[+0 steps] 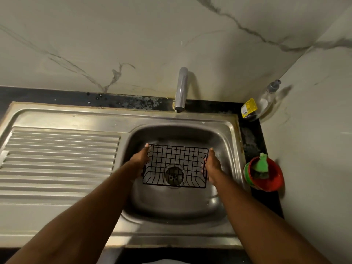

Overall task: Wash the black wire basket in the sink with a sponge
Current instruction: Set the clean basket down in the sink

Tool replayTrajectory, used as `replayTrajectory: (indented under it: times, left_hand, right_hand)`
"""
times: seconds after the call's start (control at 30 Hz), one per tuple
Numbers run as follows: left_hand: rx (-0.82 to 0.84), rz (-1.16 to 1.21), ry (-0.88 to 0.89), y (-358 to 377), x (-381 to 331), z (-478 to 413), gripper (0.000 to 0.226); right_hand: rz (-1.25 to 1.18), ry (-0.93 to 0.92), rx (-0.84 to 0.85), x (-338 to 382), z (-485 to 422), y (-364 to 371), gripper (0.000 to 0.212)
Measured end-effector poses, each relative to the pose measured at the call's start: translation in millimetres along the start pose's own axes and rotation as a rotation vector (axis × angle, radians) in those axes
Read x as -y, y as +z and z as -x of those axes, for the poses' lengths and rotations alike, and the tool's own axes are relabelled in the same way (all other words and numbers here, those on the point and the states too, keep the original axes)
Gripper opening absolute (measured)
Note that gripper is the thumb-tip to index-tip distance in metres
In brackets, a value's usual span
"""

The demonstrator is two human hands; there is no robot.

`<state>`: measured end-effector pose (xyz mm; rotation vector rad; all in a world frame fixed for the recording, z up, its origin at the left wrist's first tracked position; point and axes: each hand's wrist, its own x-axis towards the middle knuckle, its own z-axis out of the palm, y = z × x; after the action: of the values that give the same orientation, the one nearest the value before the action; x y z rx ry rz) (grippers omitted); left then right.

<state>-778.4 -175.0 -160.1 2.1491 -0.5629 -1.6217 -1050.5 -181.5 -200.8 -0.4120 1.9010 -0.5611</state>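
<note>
Head view: the left grip (140,159) clasps the left end of the basket (175,161), which is in the sink (133,138) with the drain (174,175) showing through its mesh. The right grip (211,165) clasps the right end (fingertips hooked over the rim). The sponge (262,165) sits in a red bowl (274,180) on the surface (251,141).

Basket (175,165) between left hand (139,159), right hand (212,167)

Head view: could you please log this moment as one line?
left hand, right hand grip basket over sink | sponge in red bowl
</note>
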Motion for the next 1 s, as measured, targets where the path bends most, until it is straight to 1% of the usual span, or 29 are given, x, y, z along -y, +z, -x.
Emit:
replayTrajectory:
  times: [0.07,0.17,0.2,0.27,0.37,0.4,0.47,0.53,0.57,0.6,0.63,0.67,0.7,0.73,0.77,0.8,0.83,0.87,0.9,0.93,0.97,1.0]
  left_hand:
    - [-0.005,0.099,0.051,-6.0,-2.1,17.6,0.083]
    - [0.026,0.311,0.113,-17.7,-3.5,39.2,0.091]
    - [0.017,0.338,0.138,-22.2,-1.9,42.9,0.087]
    - [0.014,0.336,0.165,-29.0,0.1,47.5,0.064]
    - [0.076,0.271,0.172,-33.9,0.5,59.7,0.062]
    - [0.103,0.248,0.169,-35.5,1.5,64.8,0.057]
    - [0.16,0.235,0.169,-37.6,3.0,88.5,0.042]
    - [0.2,0.249,0.183,-38.8,4.0,104.0,0.033]
    - [0.228,0.283,0.178,-39.3,4.8,107.9,0.032]
    - [0.27,0.325,0.169,-39.2,5.6,111.2,0.031]
    - [0.298,0.359,0.166,-40.1,4.5,113.4,0.031]
    - [0.333,0.369,0.174,-41.1,2.9,115.3,0.034]
    - [0.366,0.337,0.193,-44.8,0.1,119.9,0.044]
    - [0.36,0.266,0.225,-46.7,-2.3,123.2,0.063]
    - [0.354,0.189,0.232,-47.8,-3.2,124.4,0.086]
    - [0.335,0.135,0.252,-47.3,-4.1,128.2,0.105]
    - [0.314,0.099,0.297,-47.9,-5.3,132.8,0.113]
    - [0.291,0.081,0.36,-50.3,-6.6,137.4,0.11]
    - [0.273,0.069,0.405,-52.4,-8.8,142.5,0.103]
    - [0.252,0.08,0.477,-55.7,-12.5,147.7,0.09]
    - [0.223,0.085,0.552,-59.9,-15.9,151.5,0.072]
    - [0.205,0.114,0.663,-62.5,-18.0,159.6,0.049]
  right_hand:
    - [-0.186,0.034,0.033,3.8,12.2,-7.7,0.07]
    - [-0.399,0.127,0.15,12.8,32.6,-25.9,0.067]
    - [-0.432,0.148,0.196,14.3,40.6,-32.1,0.064]
    - [-0.424,0.154,0.258,16.2,52.6,-38.7,0.048]
    - [-0.39,0.088,0.296,18.4,77.3,-38.9,0.014]
    - [-0.4,0.052,0.291,19.2,83.6,-39.4,0.01]
    - [-0.39,-0.012,0.291,19.5,100.4,-41.9,0.015]
    - [-0.359,-0.053,0.328,18.2,113.9,-49.3,0.014]
    - [-0.362,-0.071,0.323,17.0,119.7,-55.2,0.028]
    - [-0.365,-0.09,0.313,15.7,129.3,-63.5,0.049]
    - [-0.363,-0.111,0.321,15.9,137.0,-70.8,0.06]
    - [-0.343,-0.148,0.327,17.3,145.3,-75.9,0.063]
    - [-0.333,-0.174,0.346,18.3,151.8,-77.4,0.065]
    - [-0.305,-0.194,0.368,20.0,154.5,-78.1,0.074]
    - [-0.26,-0.207,0.4,20.8,163.4,-78.1,0.09]
    - [-0.215,-0.217,0.395,19.5,167.3,-75.2,0.104]
    - [-0.191,-0.249,0.364,20.2,170.9,-71.3,0.108]
    - [-0.184,-0.317,0.311,22.4,178.6,-65.9,0.103]
    - [-0.165,-0.384,0.255,24.5,187.5,-62.7,0.098]
    - [-0.151,-0.468,0.212,29.1,197.9,-60.0,0.098]
    - [-0.144,-0.574,0.159,34.1,208.4,-60.0,0.097]
    - [-0.162,-0.712,0.091,37.2,216.8,-62.4,0.085]
